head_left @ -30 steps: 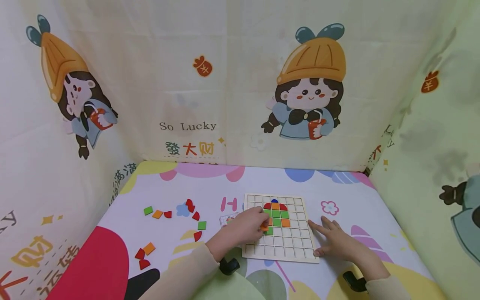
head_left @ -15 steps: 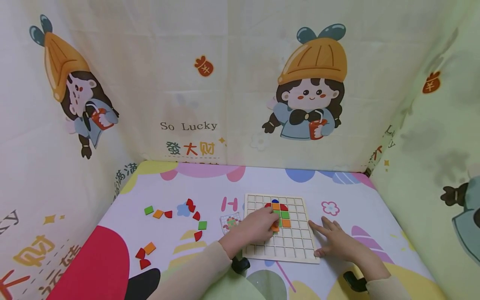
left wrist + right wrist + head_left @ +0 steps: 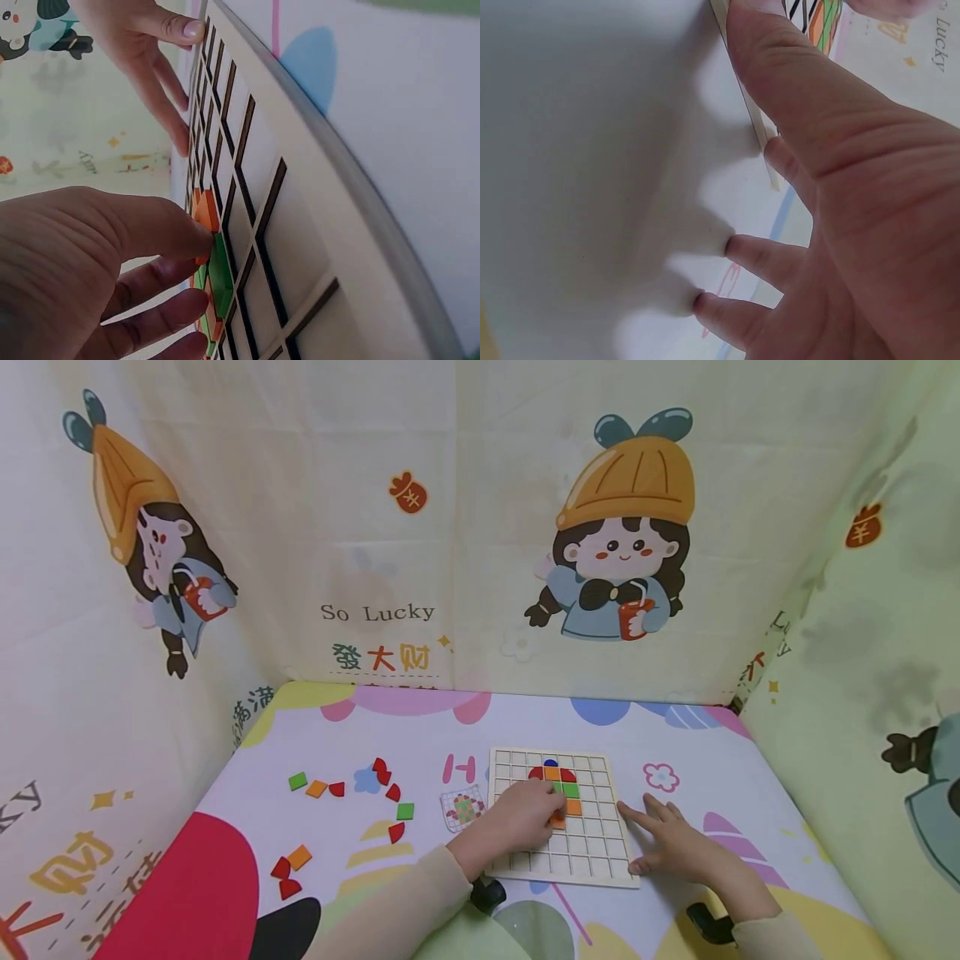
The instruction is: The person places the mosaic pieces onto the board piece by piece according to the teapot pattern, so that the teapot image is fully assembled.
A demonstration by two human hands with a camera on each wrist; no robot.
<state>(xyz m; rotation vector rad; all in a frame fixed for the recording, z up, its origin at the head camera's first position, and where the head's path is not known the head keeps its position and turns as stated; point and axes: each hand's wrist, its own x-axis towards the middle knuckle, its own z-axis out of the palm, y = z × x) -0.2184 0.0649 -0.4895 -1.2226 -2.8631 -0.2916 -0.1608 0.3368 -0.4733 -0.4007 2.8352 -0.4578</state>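
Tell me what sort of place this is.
Probably a screened-off play or activity corner: cartoon-printed cloth hangs behind and beside a brightly patterned tabletop, where a wooden grid board holds coloured tiles.

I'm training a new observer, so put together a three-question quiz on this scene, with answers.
1. Multiple choice: the left hand touches a tile that is a) blue, b) orange, c) red.
2. True or false: the right hand rests on the card.
3. Count: how many green tiles lie off the board?

Key:
1. b, an orange tile.
2. False; it is at the board's edge.
3. Two.
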